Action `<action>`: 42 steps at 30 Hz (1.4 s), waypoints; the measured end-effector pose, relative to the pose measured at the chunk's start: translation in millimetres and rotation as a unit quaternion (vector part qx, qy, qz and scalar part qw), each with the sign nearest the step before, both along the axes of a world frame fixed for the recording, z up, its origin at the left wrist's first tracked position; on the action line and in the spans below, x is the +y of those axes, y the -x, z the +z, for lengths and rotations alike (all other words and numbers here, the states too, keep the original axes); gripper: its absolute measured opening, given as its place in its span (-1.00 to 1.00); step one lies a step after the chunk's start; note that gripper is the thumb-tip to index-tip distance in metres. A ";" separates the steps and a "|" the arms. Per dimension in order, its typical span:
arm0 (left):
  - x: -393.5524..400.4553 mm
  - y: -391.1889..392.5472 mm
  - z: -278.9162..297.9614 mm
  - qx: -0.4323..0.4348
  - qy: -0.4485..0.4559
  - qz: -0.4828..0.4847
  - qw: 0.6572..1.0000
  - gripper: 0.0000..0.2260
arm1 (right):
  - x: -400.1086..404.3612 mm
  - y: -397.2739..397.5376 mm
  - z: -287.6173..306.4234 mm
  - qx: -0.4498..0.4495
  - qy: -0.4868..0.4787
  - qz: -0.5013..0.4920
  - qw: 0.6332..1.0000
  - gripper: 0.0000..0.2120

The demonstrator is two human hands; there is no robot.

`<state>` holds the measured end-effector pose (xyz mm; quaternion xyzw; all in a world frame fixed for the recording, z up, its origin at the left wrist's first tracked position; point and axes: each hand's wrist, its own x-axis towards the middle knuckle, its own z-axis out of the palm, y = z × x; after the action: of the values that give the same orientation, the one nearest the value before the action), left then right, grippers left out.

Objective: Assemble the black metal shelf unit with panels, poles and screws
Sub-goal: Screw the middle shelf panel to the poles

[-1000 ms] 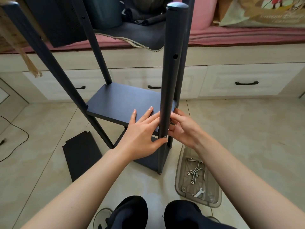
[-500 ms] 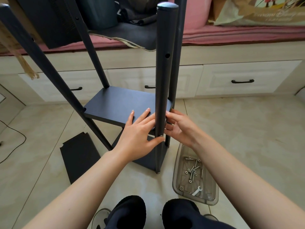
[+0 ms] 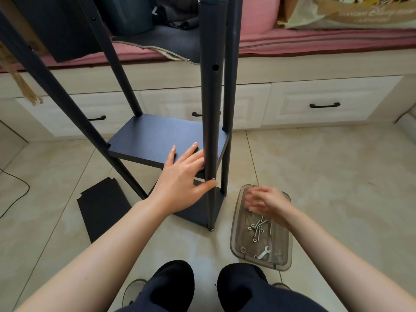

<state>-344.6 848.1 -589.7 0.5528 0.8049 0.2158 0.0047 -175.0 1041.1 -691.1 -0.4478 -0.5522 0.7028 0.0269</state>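
The black shelf [image 3: 157,140] stands on the floor [image 3: 326,176] in front of the person. It has four black poles, and the near pole [image 3: 210,109] stands straight up in the middle of the view. A flat panel sits between the poles, partway up. A second panel [image 3: 198,212] sits low down, near the floor.

The left hand [image 3: 182,183] rests on the near corner of the upper panel. Its fingers are straight and spread out flat. Its thumb [image 3: 208,184] reaches across the front of the near pole, just under a small silver screw [image 3: 213,179] in the pole.

The right hand [image 3: 267,203] hangs over the far end of a clear plastic tray [image 3: 282,264]. It looks blurry, so you cannot tell how its fingers are set or if it holds anything.

The tray lies on the floor just right of the shelf. Inside it are loose screws [image 3: 257,228] and a small silver wrench [image 3: 263,253].

A spare black panel [image 3: 101,206] lies flat on the floor to the left. The person's knees [image 3: 173,287] show at the bottom. Behind the shelf is a row of white drawers [image 3: 324,102] with black handles, with a pink cushion [image 3: 315,40] on top.
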 end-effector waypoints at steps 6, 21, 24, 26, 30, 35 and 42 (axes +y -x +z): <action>-0.8 -2.1 5.6 -0.022 0.005 0.001 1.000 -0.46 | -4.0 -29.4 -74.2 -0.191 -0.163 0.131 0.959 -0.86; -0.8 -7.0 7.6 -0.057 -0.006 0.001 0.998 -0.48 | -10.2 -19.5 -137.7 -0.275 -0.364 0.337 0.824 -0.71; -0.2 -6.8 7.7 -0.062 0.000 0.001 0.998 -0.47 | -11.1 -17.9 -143.8 -0.271 -0.419 0.370 0.783 -0.65; -0.6 -6.4 7.8 -0.063 0.003 0.000 0.998 -0.48 | -8.0 -16.9 -144.8 -0.268 -0.419 0.376 0.782 -0.65; -0.8 -6.5 8.1 -0.063 0.009 0.003 0.998 -0.46 | 4.6 -21.0 -149.0 -0.242 -0.438 0.429 0.752 -0.71; -0.2 -8.3 9.4 -0.064 0.010 0.007 0.998 -0.46 | 11.4 -22.8 -146.6 -0.246 -0.445 0.444 0.738 -0.69; 0.1 -7.8 9.5 -0.059 0.014 0.008 0.998 -0.46 | 4.5 -20.8 -137.3 -0.257 -0.429 0.407 0.764 -0.74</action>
<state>-336.7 848.2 -580.3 0.5326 0.8105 0.2368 0.0583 -154.3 1045.6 -828.4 -0.2863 -0.9128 0.1962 -0.2155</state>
